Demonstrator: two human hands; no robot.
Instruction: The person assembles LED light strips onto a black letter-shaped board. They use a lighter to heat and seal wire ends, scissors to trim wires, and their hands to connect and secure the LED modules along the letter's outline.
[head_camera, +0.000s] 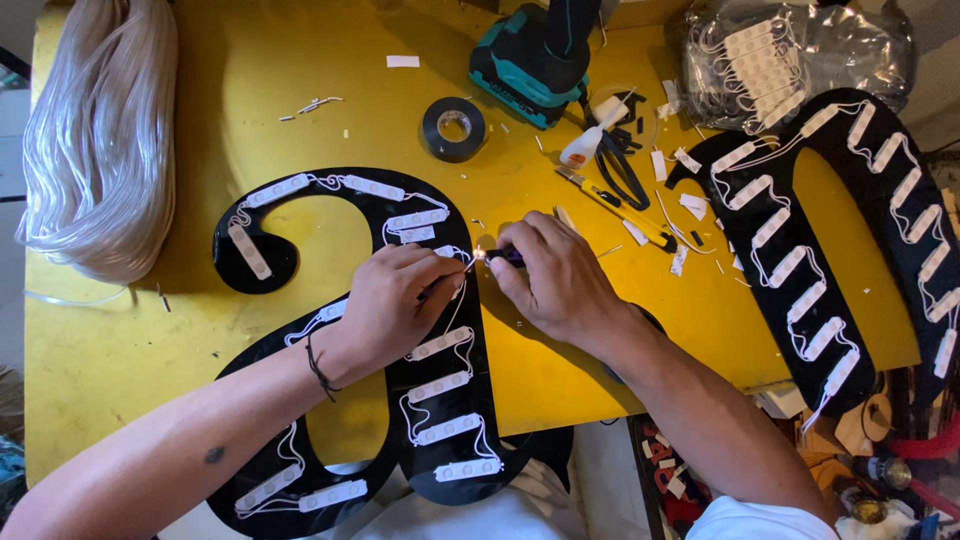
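A black curved sign letter (300, 190) lies on the yellow table (150, 330), with several white light modules (418, 218) and thin white wires stuck along it. My left hand (390, 300) rests on the letter and pinches a wire end (462, 268). My right hand (560, 275) holds a small dark lighter (508, 256) against that wire end, where a small flame glows (480, 254). The two hands almost touch at the letter's right edge.
A second black letter (880, 130) with light modules lies at right. A roll of black tape (454, 128), a teal cordless drill (530, 60), a glue bottle (585, 145), a cutter (610, 200), a bag of modules (790, 55) and a clear wire bundle (95, 140) surround the work.
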